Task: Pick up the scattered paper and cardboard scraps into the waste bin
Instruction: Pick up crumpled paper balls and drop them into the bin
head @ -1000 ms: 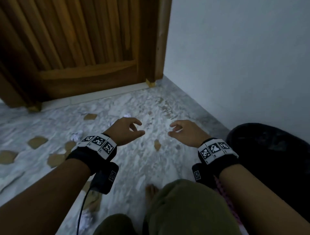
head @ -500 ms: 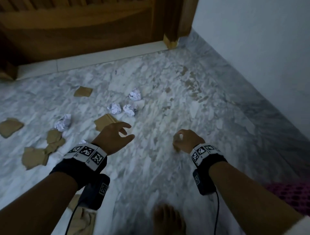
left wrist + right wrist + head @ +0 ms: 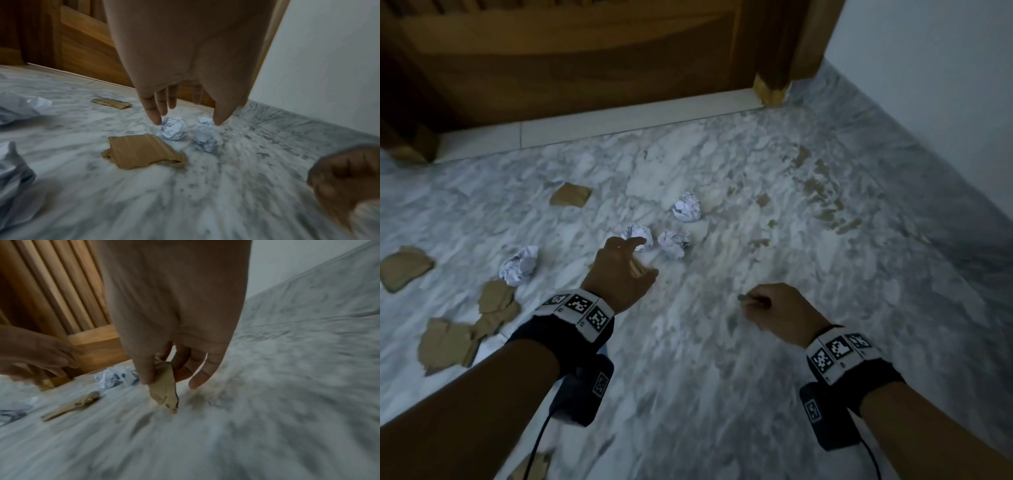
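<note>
Scraps lie scattered on the marble floor [image 3: 722, 394]. My left hand [image 3: 645, 257] hovers open, fingers spread, just above a corrugated cardboard piece [image 3: 141, 151], near two crumpled paper balls [image 3: 173, 129] [image 3: 205, 136]. In the head view those balls [image 3: 637, 236] [image 3: 674, 241] lie just beyond its fingertips. My right hand [image 3: 748, 303] is low over the floor and pinches a small brown cardboard scrap [image 3: 164, 391] between thumb and fingers. More paper balls [image 3: 686, 207] [image 3: 520, 263] and cardboard pieces [image 3: 570, 195] [image 3: 445, 346] lie further out and to the left.
A wooden door [image 3: 585, 51] with a pale threshold [image 3: 619, 120] closes off the far side. A white wall [image 3: 928, 85] runs along the right. Another cardboard piece [image 3: 404, 269] lies at the far left edge.
My right hand came down on the small cardboard scrap and now pinches it off the floor. My left hand reached forward toward the paper balls. The head view tilted down and forward.
</note>
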